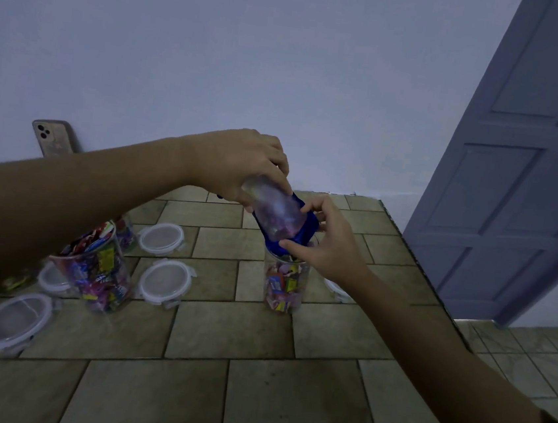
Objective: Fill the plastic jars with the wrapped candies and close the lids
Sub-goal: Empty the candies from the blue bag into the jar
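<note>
On the tabletop (223, 336) three jars (285, 287) and five lids (165, 282) are sitting; left hand (241, 166) and right hand (329, 244) are pinching a bag (277, 218), grips curled.

Arms outstretched, left hand (241, 166) grips the bag (275, 216), right hand (330, 247) pinches it.

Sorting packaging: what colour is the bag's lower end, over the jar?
Dark blue; the bag's lower end shows best in the head view.

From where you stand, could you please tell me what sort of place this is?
Most likely a room in a home: a raised tiled counter set against a plain painted wall, a panelled door beside it, and a phone leaning on that wall.
</note>
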